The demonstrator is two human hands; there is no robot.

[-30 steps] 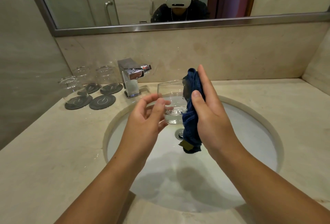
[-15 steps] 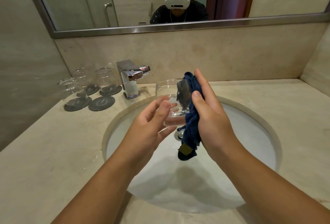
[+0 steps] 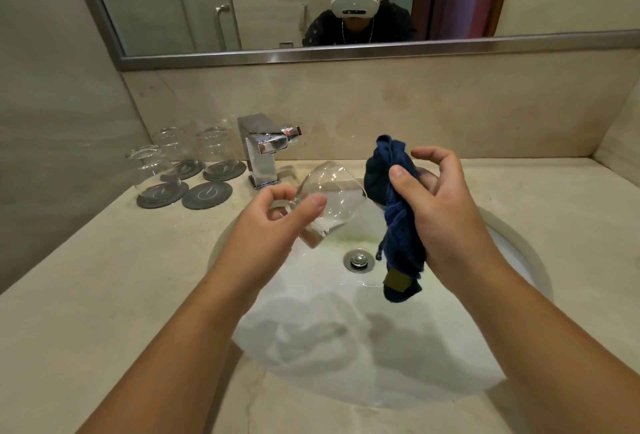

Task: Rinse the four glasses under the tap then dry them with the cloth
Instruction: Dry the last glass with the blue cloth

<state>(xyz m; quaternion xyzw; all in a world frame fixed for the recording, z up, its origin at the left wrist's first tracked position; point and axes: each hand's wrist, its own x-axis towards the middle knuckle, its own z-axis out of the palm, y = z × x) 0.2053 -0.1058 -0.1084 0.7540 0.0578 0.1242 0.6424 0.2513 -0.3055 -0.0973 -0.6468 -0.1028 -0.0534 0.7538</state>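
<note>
My left hand grips a clear glass by its base, tilted with its mouth toward the upper right, over the sink. My right hand holds a bunched dark blue cloth just right of the glass, apart from it; the cloth's tail hangs down toward the drain. Three more glasses stand upside down on dark coasters at the left: one in front and two behind. The chrome tap stands behind the basin with no water running.
One dark coaster lies bare beside the tap. The beige stone counter runs round the sink. A backsplash and a mirror rise behind, and walls close in at the left and the far right.
The cloth has come out of the glass and moved right with my right hand. My left hand has tipped the glass over to the left and lowered it a little.
</note>
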